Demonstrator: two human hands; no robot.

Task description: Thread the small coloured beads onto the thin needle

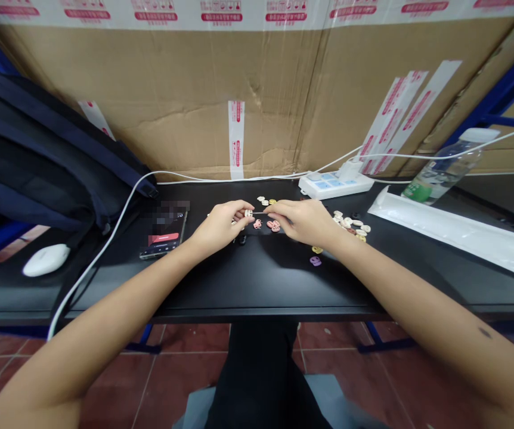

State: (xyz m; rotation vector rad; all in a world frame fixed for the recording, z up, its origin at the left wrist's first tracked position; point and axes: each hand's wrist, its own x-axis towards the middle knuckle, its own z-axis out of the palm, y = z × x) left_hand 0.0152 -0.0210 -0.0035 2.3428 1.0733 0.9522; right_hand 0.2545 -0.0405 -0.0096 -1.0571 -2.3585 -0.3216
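Note:
Above the black table [239, 280], my left hand [223, 223] pinches a small whitish piece [248, 213] between thumb and fingers. A thin stick [259, 213] runs from that piece to my right hand [299, 219], whose fingertips are closed on it. Below and between the hands lie pink pieces [273, 226], and whitish and yellow ones [261, 201] lie behind. Several cream pieces [359, 227] are spread right of my right hand. A purple piece [315, 261] rests nearer the front edge. Dark pieces [242, 239] sit beside my left hand, partly hidden.
A phone [165, 238], a white case [46, 260] and a dark backpack [55, 149] are on the left. A power strip [335, 185] with white cables stands behind. To the right are a white packet [454, 232] and a bottle [445, 167]. Cardboard [172, 77] rises behind the table.

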